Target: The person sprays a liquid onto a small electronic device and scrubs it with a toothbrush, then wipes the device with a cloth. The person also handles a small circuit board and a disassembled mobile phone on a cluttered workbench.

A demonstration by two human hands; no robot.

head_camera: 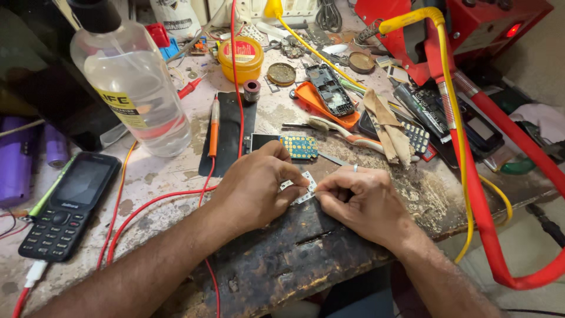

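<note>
white keypad sheet (pixel 304 187) pinched between both hands

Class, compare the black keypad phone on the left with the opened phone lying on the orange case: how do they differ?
The black keypad phone is whole, with screen and keys in place; the opened phone is a bare frame with its insides showing. The first lies on the bench with a cable at its lower end; the second rests on the orange case. Both are dark bar phones.
</note>
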